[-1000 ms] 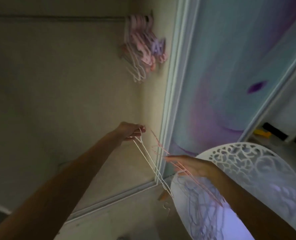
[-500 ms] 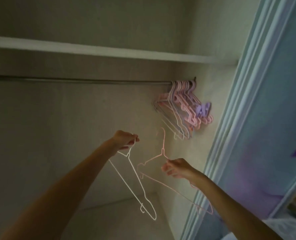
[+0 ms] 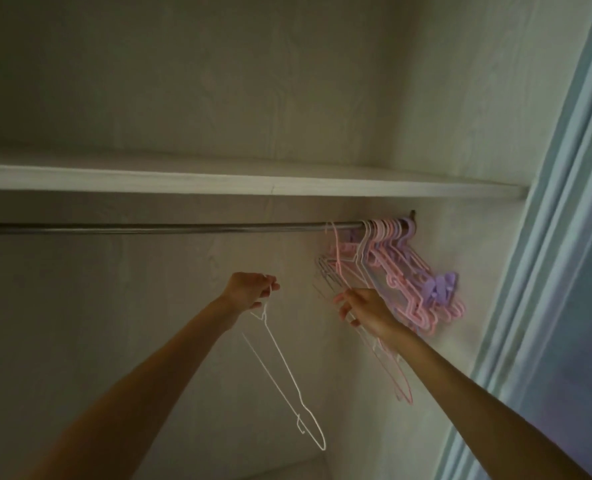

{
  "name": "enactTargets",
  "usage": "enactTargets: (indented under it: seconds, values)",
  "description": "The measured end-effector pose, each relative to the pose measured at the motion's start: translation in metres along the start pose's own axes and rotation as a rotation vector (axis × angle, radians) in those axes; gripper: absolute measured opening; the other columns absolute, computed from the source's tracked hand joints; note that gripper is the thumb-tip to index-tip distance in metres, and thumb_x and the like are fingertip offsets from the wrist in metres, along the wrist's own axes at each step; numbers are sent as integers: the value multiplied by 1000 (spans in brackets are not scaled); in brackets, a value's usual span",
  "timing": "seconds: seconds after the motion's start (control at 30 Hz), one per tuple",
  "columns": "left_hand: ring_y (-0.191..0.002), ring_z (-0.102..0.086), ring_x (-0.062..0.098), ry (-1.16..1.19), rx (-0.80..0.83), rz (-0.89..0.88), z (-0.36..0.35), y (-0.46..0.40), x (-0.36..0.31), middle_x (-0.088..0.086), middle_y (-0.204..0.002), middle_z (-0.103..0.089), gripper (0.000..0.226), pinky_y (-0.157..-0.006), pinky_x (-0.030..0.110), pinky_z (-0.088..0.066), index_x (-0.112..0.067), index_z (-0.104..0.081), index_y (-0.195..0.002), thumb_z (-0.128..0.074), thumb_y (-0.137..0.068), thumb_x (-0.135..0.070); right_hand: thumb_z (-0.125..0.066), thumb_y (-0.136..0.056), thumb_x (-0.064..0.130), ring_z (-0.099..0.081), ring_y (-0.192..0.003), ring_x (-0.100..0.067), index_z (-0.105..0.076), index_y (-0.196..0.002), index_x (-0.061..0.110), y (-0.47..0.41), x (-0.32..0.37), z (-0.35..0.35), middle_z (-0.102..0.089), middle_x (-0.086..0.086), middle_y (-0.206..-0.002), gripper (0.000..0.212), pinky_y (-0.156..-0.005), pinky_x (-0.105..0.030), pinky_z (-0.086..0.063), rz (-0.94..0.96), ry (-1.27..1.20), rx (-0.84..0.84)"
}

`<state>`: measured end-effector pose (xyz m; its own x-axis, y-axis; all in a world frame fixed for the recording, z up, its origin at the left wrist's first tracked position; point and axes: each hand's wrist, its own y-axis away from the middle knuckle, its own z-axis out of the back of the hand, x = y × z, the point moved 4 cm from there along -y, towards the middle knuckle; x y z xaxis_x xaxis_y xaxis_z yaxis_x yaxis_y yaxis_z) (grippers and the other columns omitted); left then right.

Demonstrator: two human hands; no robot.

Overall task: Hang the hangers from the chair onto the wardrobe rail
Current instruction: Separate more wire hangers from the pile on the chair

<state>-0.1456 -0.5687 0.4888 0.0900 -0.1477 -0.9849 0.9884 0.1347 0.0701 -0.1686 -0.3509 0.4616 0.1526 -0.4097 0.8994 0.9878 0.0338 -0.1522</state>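
The right hand [image 3: 369,308] grips a pink hanger [image 3: 396,372] and raises its hook to the rail [image 3: 170,227], just left of the hangers already hung [image 3: 412,271] at the far right end. The left hand [image 3: 249,289] pinches a white hanger [image 3: 280,362] by its hook, well below the rail. The hanging step seems underway; next, the hook needs seating over the rail before the hand lets go.

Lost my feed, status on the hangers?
Left hand grips white hanger, unhung. Right hand hooking pink hanger on rail. Nothing blocking.

Glossy metal rail [image 3: 170,227], plastic hangers [image 3: 412,285]
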Motion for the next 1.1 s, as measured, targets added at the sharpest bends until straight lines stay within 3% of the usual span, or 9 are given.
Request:
enactTargets:
  seconds: [0.13,0.3,0.57,0.67,0.73,0.83,0.9,1.0,1.1]
  values:
    - [-100,-56,14,-13,-25,-12,1,-13,-17,7,-120,-65,28,-70,19,-44,-3,-61,-117,-53,-94,-18,-35,-101,18,-49,-53,-9,-64,-91,8,-40,11,-3,-55,-4,-60,33,-39,-9,-37,1,3,13]
    - [-116,-57,17,67,-56,9,3,-25,-21,5,-119,-66,28,-94,29,-45,-5,-61,-118,-53,-95,-18,-36,-101,23,-52,-39,2,-67,-85,9,-76,9,-8,-58,-3,-63,38,-39,-10,-38,-20,47,57]
    - [-116,-57,16,91,-60,40,8,-37,-13,4,-119,-66,29,-92,28,-45,-6,-61,-119,-53,-94,-18,-42,-99,27,-50,-35,-2,-63,-71,13,-92,-17,-21,-59,2,-48,37,-41,-16,-40,-154,151,177]
    - [-114,-58,15,66,-50,37,15,-40,-10,2,-117,-67,28,-91,27,-45,-7,-62,-118,-53,-94,-19,-46,-95,42,-67,-81,-24,-57,-109,2,-95,-17,-16,-66,-17,-100,44,-72,-30,-51,-122,415,216]
    - [-113,-58,15,51,-39,26,20,-41,-8,1,-115,-67,28,-89,26,-46,-7,-62,-117,-54,-94,-20,-47,-92,47,-54,-119,-31,-38,-135,4,-99,6,-1,-52,-17,-133,62,-93,-35,-44,112,681,31]
    - [-112,-58,14,47,-35,22,28,-43,-5,1,-116,-67,28,-89,26,-45,-8,-62,-118,-53,-94,-21,-50,-92,41,-46,-125,-32,-36,-138,9,-101,62,6,-46,-15,-137,58,-96,-39,-40,492,701,-208]
    - [-113,-58,15,62,-47,41,33,-43,-2,1,-116,-67,28,-89,27,-45,-8,-62,-118,-52,-95,-20,-49,-93,40,-40,-129,-30,-31,-142,10,-113,81,-4,-41,-14,-142,60,-107,-39,-30,616,877,-182]
    - [-115,-57,16,66,-48,62,40,-43,5,3,-117,-66,28,-90,28,-45,-7,-61,-119,-51,-95,-19,-43,-95,40,-34,-134,-24,-23,-146,11,-130,75,-22,-36,-10,-146,62,-115,-39,-14,619,1198,-70]
    - [-115,-57,17,61,-47,70,47,-43,11,4,-116,-66,29,-90,28,-45,-6,-61,-119,-53,-94,-19,-44,-95,33,-37,-132,-25,-28,-144,11,-139,65,-13,-40,-9,-143,56,-115,-40,-16,597,1226,-159]
